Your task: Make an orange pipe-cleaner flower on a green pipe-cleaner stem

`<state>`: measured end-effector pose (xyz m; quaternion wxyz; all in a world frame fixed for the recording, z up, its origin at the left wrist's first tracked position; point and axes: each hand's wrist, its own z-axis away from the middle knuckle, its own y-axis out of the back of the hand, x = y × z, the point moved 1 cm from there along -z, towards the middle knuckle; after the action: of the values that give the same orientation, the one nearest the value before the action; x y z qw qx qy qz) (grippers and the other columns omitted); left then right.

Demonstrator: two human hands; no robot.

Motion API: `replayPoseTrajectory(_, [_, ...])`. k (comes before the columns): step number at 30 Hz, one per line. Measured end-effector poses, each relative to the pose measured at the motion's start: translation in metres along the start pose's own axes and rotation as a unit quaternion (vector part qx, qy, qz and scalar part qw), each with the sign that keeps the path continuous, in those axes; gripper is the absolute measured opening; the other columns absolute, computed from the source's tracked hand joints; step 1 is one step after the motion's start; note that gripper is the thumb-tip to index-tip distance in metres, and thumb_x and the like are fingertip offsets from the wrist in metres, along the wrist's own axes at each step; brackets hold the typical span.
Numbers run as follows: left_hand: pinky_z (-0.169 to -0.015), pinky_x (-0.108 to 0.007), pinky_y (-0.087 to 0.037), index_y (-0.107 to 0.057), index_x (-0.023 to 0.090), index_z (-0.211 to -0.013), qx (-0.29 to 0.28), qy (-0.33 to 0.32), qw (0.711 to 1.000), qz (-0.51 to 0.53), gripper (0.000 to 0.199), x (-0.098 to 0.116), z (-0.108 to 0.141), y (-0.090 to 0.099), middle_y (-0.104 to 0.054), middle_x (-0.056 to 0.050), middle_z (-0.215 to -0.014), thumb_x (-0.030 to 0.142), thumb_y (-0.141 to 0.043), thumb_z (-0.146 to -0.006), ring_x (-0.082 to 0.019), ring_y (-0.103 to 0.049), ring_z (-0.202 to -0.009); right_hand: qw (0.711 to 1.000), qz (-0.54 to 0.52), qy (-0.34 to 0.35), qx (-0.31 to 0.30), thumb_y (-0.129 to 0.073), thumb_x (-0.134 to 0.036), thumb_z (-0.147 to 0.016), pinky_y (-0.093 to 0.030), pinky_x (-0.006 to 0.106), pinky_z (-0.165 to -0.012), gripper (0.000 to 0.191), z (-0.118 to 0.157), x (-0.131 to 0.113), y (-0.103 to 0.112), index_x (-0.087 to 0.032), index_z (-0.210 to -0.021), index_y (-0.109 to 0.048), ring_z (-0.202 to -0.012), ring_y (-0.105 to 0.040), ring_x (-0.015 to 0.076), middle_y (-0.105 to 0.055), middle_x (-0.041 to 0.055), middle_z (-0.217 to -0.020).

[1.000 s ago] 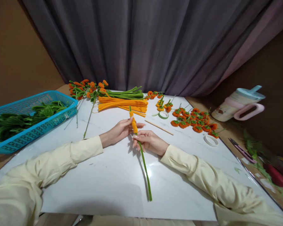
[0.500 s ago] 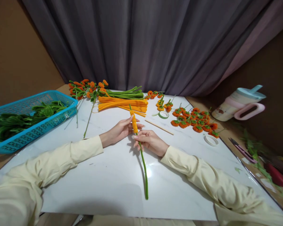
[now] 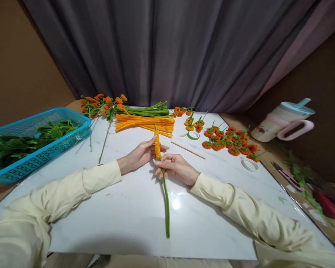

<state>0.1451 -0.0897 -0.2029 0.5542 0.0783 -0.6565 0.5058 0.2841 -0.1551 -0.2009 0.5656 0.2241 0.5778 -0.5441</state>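
Note:
A green pipe cleaner (image 3: 166, 208) hangs down toward me over the middle of the table. Round its upper part sits a coil of orange pipe cleaner (image 3: 157, 144), with a short green tip poking out above. My left hand (image 3: 142, 154) pinches the coil from the left between thumb and fingers. Just below the coil, my right hand (image 3: 176, 168) is closed on the green pipe cleaner. Behind the hands lie a bundle of orange pipe cleaners (image 3: 142, 123) and a bundle of green pipe cleaners (image 3: 150, 111).
At the left stands a blue basket (image 3: 44, 152) of green leaves. A wooden stick (image 3: 188, 150), green tape roll (image 3: 193, 135), white tape roll (image 3: 250, 165) and several orange pipe-cleaner flowers (image 3: 234, 152) lie to the right. Beyond are a tumbler (image 3: 279, 123) and pink-handled scissors (image 3: 289, 176).
The green pipe cleaner's lower end has swung a little to the left, and the orange coil's tilt has changed slightly. Both hands keep their grip in nearly the same place.

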Motion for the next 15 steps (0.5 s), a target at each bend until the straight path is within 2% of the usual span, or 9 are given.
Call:
replayPoseTrajectory(8, [-0.066, -0.028, -0.049, -0.060, 0.011, -0.085, 0.009, -0.013, 1.000, 0.009, 0.021, 0.0006, -0.0004, -0.0016, -0.068, -0.010, -0.078, 0.030, -0.052, -0.088, -0.017, -0.063, -0.067, 1.000, -0.006, 0.008, 0.003, -0.080, -0.029, -0.063, -0.049, 0.016, -0.039, 0.031, -0.0009, 0.0007, 0.0000, -0.009, -0.066, -0.056, -0.047, -0.063, 0.0118, -0.068, 0.0060, -0.061])
replayPoseTrajectory(15, [-0.069, -0.026, -0.048, -0.059, 0.012, -0.083, 0.000, -0.026, 1.000, -0.007, 0.012, -0.0008, -0.0007, 0.0011, -0.067, -0.009, -0.082, 0.024, -0.056, -0.085, -0.015, -0.062, -0.071, 1.000, -0.001, 0.011, -0.002, -0.078, -0.030, -0.065, -0.049, 0.016, -0.041, 0.029, 0.0003, -0.0001, -0.0007, -0.010, -0.066, -0.057, -0.048, -0.063, 0.0109, -0.068, 0.0053, -0.062])
